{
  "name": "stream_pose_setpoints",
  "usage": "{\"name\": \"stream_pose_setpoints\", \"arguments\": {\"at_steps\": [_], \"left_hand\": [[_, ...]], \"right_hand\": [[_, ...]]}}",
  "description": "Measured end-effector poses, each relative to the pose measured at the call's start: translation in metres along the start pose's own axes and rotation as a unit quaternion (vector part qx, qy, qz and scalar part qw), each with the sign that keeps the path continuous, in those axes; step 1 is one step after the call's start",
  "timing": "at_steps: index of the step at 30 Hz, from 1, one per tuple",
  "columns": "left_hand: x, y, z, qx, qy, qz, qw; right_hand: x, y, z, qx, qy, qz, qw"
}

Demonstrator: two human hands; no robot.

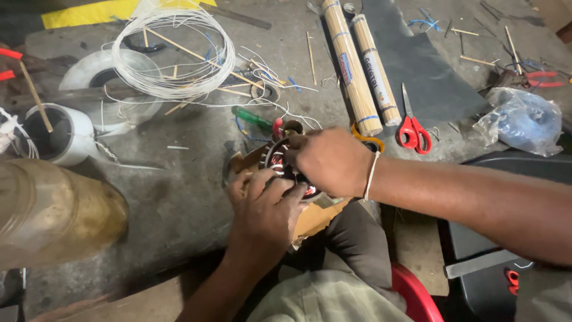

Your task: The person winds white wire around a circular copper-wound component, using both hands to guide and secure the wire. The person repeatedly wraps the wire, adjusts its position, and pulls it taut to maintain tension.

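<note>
A round dark metal motor stator with copper-coloured windings is seen near the middle of the view, resting on a piece of brown cardboard over the grey, dusty counter. The stator is held between both hands. The left hand is placed at 6 o'clock from the stator, its fingers curled and pressed against the lower rim, so its grip is closed on the stator. The right hand, with a thin white thread around the wrist, is laid over the stator from 3 o'clock; the fingers are bent onto the upper edge, and this grip also is closed on it, though the fingertips are partly hidden. At 12 o'clock from the stator, a green-handled screwdriver is lying, and farther at 11 o'clock a loose coil of thin white wire with slim wooden sticks across it. At 1 o'clock two long bundles of pale bamboo sticks wrapped in paper are lying side by side beside a dark grey sheet. A pair of red-handled scissors is placed at 2 o'clock, touching the dark sheet, and a crumpled clear plastic bag is well apart at 3 o'clock. At 9 o'clock a white roll of tape is standing.
</note>
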State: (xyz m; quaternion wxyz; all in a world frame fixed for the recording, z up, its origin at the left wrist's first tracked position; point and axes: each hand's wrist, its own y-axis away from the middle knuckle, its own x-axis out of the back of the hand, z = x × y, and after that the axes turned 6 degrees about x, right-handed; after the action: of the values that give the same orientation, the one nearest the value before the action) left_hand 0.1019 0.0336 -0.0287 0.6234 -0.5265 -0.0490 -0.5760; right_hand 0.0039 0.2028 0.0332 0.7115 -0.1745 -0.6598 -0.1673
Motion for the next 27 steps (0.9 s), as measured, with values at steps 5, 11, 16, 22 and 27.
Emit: {"name": "stream_pose_setpoints", "arguments": {"at_steps": [5,11,16,22,27], "left_hand": [[-0.005,0.000,-0.001,-0.008,0.006,-0.016,1.000],[-0.008,0.001,0.000,-0.027,-0.028,-0.005,0.999],[0.004,-0.004,0.005,-0.029,-0.032,-0.032,0.999],[0.004,-0.011,0.012,-0.017,-0.070,-0.070,0.995],[-0.006,-0.008,0.024,0.033,-0.109,-0.069,0.991]], "right_hand": [[-0.015,0.002,0.009,0.013,-0.068,0.052,0.996],[-0.032,0.005,0.012,-0.046,-0.124,0.065,0.989],[-0.027,0.006,0.015,-0.029,-0.142,0.068,0.987],[-0.016,0.007,0.017,0.049,-0.083,0.156,0.983],[-0.011,0.004,0.023,0.002,-0.093,-0.054,0.994]]}}
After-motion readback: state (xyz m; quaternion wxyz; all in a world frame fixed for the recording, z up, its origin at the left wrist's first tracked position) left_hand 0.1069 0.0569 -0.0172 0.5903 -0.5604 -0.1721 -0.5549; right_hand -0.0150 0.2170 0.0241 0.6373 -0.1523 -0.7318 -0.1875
